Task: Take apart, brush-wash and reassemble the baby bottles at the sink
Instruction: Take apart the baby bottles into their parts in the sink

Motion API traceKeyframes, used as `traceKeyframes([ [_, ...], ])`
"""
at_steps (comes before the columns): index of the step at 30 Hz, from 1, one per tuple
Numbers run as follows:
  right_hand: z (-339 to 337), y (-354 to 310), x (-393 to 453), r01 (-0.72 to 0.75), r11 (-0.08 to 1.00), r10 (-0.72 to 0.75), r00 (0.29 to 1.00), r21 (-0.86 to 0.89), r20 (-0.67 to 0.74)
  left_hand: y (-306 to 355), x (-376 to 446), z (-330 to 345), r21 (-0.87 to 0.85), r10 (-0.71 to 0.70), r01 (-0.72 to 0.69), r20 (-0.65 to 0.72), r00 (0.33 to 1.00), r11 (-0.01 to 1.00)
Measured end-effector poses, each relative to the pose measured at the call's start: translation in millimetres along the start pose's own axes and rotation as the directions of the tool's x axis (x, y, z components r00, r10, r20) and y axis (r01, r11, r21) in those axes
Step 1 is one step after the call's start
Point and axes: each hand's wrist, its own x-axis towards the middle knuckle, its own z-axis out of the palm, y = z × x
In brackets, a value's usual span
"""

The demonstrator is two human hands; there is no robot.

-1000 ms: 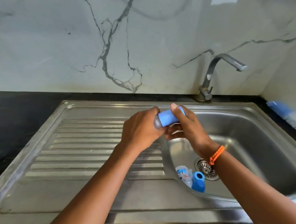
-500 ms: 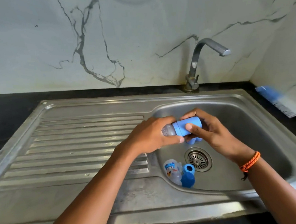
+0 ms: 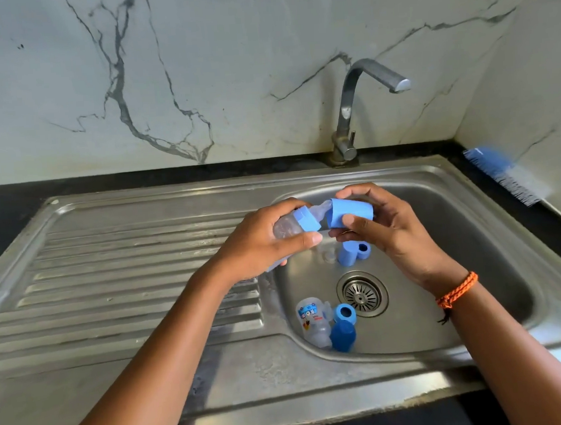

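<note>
Ridged steel drainboard [image 3: 127,272] is seen on the left, set in a dark tabletop [image 3: 3,211] under a marble wall. Sink basin [image 3: 473,232] lies right of it, with tap [image 3: 358,107] behind and drain [image 3: 362,293] in the floor. In the basin near the front, a clear printed bottle [image 3: 313,323] is lying beside a blue ring [image 3: 344,313] and a dark blue cap [image 3: 343,335]; further back, pale blue parts [image 3: 353,252] are partly hidden under the hands. A blue-bristled brush [image 3: 502,173] is resting at the far right edge. Above the basin, a baby bottle [image 3: 288,226] with blue collar and clear teat is gripped by the left hand [image 3: 261,243], fingers curled round the body. The blue cap [image 3: 350,212] is pinched by the right hand [image 3: 389,224], thumb in front, just off the teat, tilted. An orange cord is worn on the right wrist.
</note>
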Motion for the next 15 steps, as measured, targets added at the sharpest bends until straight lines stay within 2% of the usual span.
traceKeyframes([
  [3,-12.0,0.4,-0.7,-0.036,0.996,0.028,0.995,-0.085,-0.093,4.7,7.2,5.2,0.063,-0.041,0.045,-0.058,0.997,0.997],
  [5,-27.4,6.5,-0.4,-0.094,0.958,0.062,0.99,-0.272,-0.125,6.1,14.3,8.0,0.111,-0.063,0.075,-0.108,0.992,0.991],
  [7,-51.4,17.1,1.1,-0.166,0.771,0.128,0.986,-0.615,-0.106,8.5,21.5,13.2,0.15,-0.068,0.085,-0.116,0.991,0.985],
  [9,-75.9,29.7,3.2,-0.251,0.542,0.288,0.952,-0.802,-0.103,9.8,28.8,22.1,0.155,-0.065,0.077,-0.077,0.995,0.985],
  [12,-103.8,53.5,-0.1,-0.371,0.308,0.598,0.791,-0.876,-0.124,10.2,39.7,42.3,0.129,-0.106,0.102,0.017,0.994,0.986],
  [14,-111.7,67.3,-4.6,-0.364,0.153,0.716,0.682,-0.919,-0.151,10.6,44.7,56.8,0.122,-0.156,0.147,0.061,0.986,0.981],
  [15,-111.9,74.0,-6.2,-0.345,0.095,0.743,0.649,-0.934,-0.164,11.2,46.2,62.1,0.132,-0.18,0.169,0.074,0.981,0.977],
])
